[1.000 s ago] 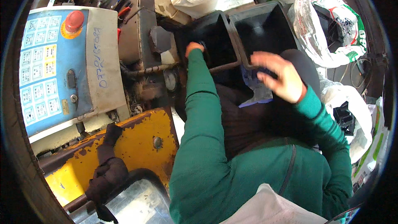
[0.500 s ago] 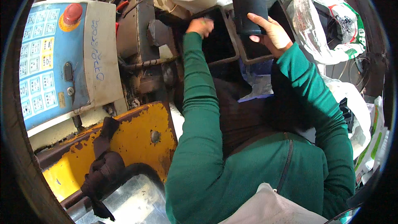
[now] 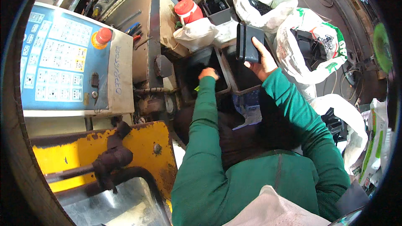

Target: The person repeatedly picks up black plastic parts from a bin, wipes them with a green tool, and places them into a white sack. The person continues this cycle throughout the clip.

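Note:
My right hand (image 3: 264,63) grips a black rectangular plastic case (image 3: 254,42), thumb on its near face and the other fingers behind. It is held upright above the right dark bin (image 3: 248,90). My left hand (image 3: 208,73) is down in the left dark bin (image 3: 226,72), its fingers curled and mostly turned out of sight. Whatever they may hold is lost against the dark inside. A small yellow-green bit (image 3: 197,88) shows beside the left wrist.
A control panel (image 3: 63,58) with a red stop button (image 3: 101,37) stands at left, above a worn yellow machine part (image 3: 157,159). White bags (image 3: 289,54) of black pieces line the right side. A red-lidded jug (image 3: 188,10) and a small grey bin (image 3: 217,12) lie beyond.
The view has shifted, showing more of the far side. My left hand sits deeper in the left bin. The black case has turned, so its side edge now shows; my right hand still holds it.

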`<state>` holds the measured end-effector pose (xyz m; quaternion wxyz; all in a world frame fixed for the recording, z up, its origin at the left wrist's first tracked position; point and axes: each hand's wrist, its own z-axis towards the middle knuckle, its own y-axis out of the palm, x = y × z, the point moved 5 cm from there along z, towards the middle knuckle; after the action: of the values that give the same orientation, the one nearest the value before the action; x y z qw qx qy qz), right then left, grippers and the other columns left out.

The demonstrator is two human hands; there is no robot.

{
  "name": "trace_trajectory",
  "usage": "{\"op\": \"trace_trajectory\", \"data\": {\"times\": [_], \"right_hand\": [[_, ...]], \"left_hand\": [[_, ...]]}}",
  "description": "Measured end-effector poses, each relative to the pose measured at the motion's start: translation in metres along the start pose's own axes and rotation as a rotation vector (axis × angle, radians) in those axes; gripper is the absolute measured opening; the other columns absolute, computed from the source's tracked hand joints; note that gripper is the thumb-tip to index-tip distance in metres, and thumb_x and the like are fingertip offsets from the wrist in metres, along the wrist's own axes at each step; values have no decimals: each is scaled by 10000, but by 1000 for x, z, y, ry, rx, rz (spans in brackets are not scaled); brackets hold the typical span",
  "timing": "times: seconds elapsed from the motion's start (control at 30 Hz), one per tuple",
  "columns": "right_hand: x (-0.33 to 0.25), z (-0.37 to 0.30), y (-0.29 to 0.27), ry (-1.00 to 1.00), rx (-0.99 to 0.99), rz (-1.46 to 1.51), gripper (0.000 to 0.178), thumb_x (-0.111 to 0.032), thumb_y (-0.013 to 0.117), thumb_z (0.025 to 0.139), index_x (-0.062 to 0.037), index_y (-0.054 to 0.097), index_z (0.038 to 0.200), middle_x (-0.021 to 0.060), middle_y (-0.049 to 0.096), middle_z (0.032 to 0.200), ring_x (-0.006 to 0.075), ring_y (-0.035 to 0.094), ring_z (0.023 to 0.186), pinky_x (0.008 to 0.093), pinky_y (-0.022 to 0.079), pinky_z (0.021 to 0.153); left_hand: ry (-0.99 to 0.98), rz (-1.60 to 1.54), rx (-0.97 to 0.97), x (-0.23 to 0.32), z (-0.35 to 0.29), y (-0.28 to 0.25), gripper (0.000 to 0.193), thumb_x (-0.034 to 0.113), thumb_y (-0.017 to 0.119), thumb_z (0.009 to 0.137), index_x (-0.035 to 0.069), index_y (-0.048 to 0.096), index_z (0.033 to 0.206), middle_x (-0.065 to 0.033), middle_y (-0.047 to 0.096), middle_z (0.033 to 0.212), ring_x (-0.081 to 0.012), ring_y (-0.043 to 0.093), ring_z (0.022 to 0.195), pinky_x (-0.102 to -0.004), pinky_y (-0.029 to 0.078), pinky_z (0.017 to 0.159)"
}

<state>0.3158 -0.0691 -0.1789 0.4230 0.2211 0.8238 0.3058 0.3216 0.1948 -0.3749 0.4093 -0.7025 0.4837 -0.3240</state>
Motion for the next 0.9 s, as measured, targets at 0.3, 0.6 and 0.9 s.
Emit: {"op": "trace_trajectory", "data": {"times": [0.3,0.6,0.9], "right_hand": [[3,-50,11,-356,-497,-539,377,-170,707,815,-20,628,1152,63,615,1140,190,581,1046,326,405,969],[-104,-222,-95,-633,-88,-1169,448,-243,779,761,-28,645,1131,121,558,1225,222,532,1097,338,432,941],[-137,-405,-330,-246,644,-2170,418,-306,769,646,-105,706,1007,112,444,1359,316,476,1205,404,421,973]], "left_hand": [[195,-1607,252,43,-176,-195,256,280,788,752,81,642,823,-14,612,745,-94,538,519,-221,406,463],[680,-1313,23,146,-274,-187,371,333,593,911,-13,631,1038,-106,705,945,-98,613,573,-196,392,464],[326,-1026,197,47,-186,-183,342,344,656,872,49,638,1045,-74,691,912,-73,576,568,-192,338,435]]}}
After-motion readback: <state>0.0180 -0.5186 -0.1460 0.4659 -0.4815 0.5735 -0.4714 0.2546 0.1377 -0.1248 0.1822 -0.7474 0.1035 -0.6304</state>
